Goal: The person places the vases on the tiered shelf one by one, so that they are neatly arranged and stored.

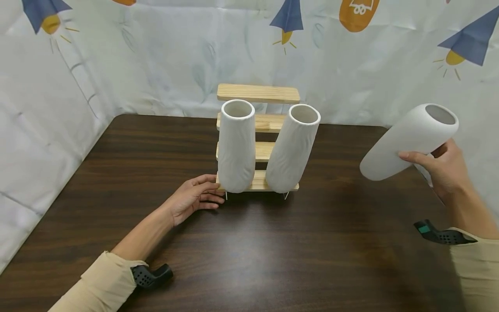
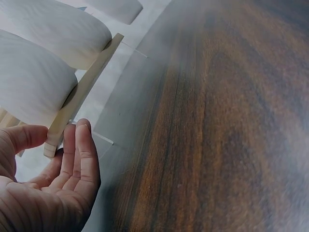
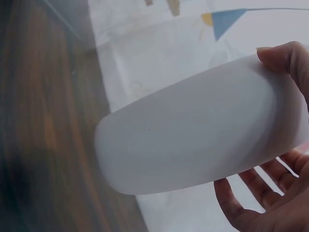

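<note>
On the table stands a small ladder-like rack (image 1: 258,93) of pale wooden slats. Two white textured vases rest on its lowest slat: the left vase (image 1: 236,147) nearly upright, the right vase (image 1: 293,149) leaning right at the top. At the rack's lower left corner my left hand (image 1: 191,197) pinches the end of the bottom slat (image 2: 60,126), thumb on one side and fingers on the other. To the right, above the table, my right hand (image 1: 448,169) grips a smooth white vase (image 1: 405,141), tilted with its mouth up and right. The thumb lies across one side, fingers along the other.
The dark wood-grain table (image 1: 249,260) spreads around the rack. Behind it hangs a white patterned cloth (image 1: 163,56), which also lines the left side. A small white object (image 1: 426,174) is partly hidden behind my right hand. Black bands sit on both wrists.
</note>
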`<control>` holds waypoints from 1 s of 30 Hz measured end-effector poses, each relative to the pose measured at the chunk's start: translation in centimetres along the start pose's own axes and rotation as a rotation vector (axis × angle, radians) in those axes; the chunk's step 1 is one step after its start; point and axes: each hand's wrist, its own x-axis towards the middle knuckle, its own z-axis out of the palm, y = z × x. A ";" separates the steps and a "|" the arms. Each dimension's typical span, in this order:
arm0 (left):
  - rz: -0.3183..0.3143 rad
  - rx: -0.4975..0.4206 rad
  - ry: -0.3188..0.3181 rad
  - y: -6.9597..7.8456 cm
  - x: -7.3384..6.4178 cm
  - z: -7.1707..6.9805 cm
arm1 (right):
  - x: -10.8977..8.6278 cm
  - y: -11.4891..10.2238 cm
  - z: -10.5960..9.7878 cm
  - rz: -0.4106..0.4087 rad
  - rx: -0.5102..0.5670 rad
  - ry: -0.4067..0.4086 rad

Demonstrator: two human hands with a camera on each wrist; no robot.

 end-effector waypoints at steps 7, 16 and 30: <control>-0.003 0.001 -0.001 0.0 0.1 0.0 | 1.0 -2.1 1.0 -0.030 -0.019 -0.067; -0.004 -0.006 -0.008 0.0 0.2 0.0 | 2.1 -4.0 2.5 -0.030 -0.026 -0.116; -0.004 0.008 -0.015 0.0 0.1 -0.1 | 4.2 -6.4 5.3 -0.064 0.093 -0.138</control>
